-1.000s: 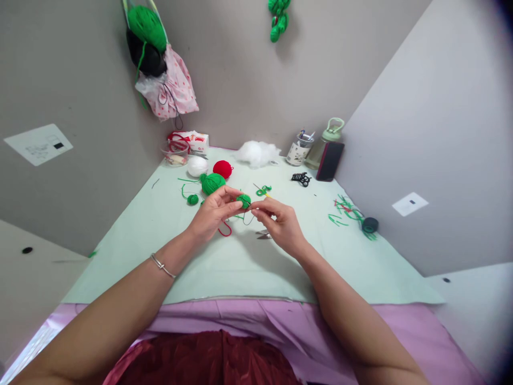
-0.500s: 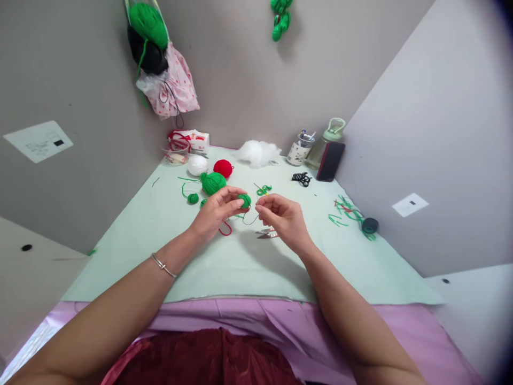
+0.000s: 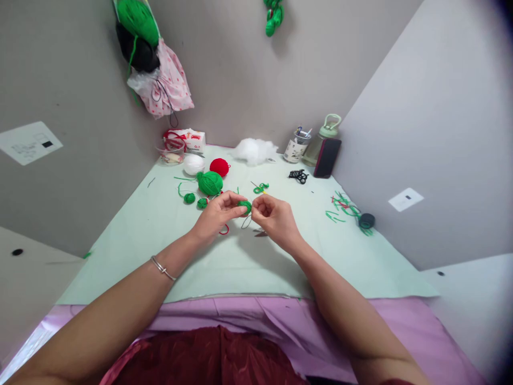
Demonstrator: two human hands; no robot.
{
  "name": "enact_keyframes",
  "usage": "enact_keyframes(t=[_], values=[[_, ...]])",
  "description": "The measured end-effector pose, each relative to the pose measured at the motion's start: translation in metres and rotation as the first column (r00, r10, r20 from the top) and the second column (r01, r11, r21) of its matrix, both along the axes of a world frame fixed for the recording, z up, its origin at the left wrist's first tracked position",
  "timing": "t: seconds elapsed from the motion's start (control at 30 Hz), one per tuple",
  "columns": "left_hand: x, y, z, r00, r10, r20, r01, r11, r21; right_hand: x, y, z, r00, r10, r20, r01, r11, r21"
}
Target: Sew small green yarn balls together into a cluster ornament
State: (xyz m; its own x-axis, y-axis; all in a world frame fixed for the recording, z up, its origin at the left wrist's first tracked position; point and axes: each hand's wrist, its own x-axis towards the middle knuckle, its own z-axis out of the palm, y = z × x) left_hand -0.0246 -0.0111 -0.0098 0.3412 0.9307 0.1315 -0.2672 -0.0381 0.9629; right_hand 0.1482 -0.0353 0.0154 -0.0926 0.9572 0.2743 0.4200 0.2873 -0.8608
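Note:
Between the thumb and fingers of my left hand (image 3: 216, 215) is a small green yarn ball (image 3: 244, 206). My right hand (image 3: 273, 215) is closed in a pinch close against the ball's right side. A thin dark thread (image 3: 246, 223) hangs in a loop below those fingertips; whether a needle is in the pinch is hidden. Scissors (image 3: 260, 232) lie partly covered under my right hand. A red yarn loop (image 3: 224, 229) shows below my left hand. Two similar small green balls, one left (image 3: 189, 198) and one nearer (image 3: 202, 203), rest beside my left hand.
Behind my hands lie green (image 3: 210, 183), red (image 3: 219, 167) and white (image 3: 194, 164) yarn balls and white stuffing (image 3: 255, 152). A black claw clip (image 3: 298, 176), phone (image 3: 327, 158), bottle (image 3: 315, 147) and pen cup (image 3: 297, 147) stand right. Yarn scraps (image 3: 340, 206) lie near black tape (image 3: 366, 221).
My right hand has moved left, up to the green ball, and the thread loop has become smaller. My left hand still holds the ball, which looks turned. The whole view has shifted slightly.

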Motion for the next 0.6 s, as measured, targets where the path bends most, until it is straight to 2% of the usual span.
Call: enact_keyframes(t=[0.13, 0.23, 0.4, 0.5, 0.6], values=[[-0.001, 0.001, 0.003, 0.995, -0.057, 0.080, 0.062, 0.996, -0.066, 0.002, 0.001, 0.005, 0.982, 0.047, -0.182, -0.071, 0.989, -0.132], [-0.003, 0.002, 0.006, 0.988, -0.097, 0.120, 0.108, 0.990, -0.092, 0.007, 0.004, 0.007, 0.955, 0.062, -0.290, -0.116, 0.978, -0.172], [-0.009, 0.006, 0.008, 0.969, -0.162, 0.189, 0.190, 0.972, -0.140, 0.025, 0.010, 0.017, 0.859, 0.052, -0.510, -0.150, 0.977, -0.152], [-0.011, 0.009, 0.006, 0.972, -0.145, 0.183, 0.175, 0.972, -0.158, 0.036, 0.013, 0.026, 0.803, 0.041, -0.595, -0.122, 0.988, -0.096], [-0.012, 0.011, 0.003, 0.986, -0.114, 0.124, 0.131, 0.983, -0.132, 0.047, 0.013, 0.035, 0.792, 0.047, -0.609, -0.074, 0.997, -0.021]])
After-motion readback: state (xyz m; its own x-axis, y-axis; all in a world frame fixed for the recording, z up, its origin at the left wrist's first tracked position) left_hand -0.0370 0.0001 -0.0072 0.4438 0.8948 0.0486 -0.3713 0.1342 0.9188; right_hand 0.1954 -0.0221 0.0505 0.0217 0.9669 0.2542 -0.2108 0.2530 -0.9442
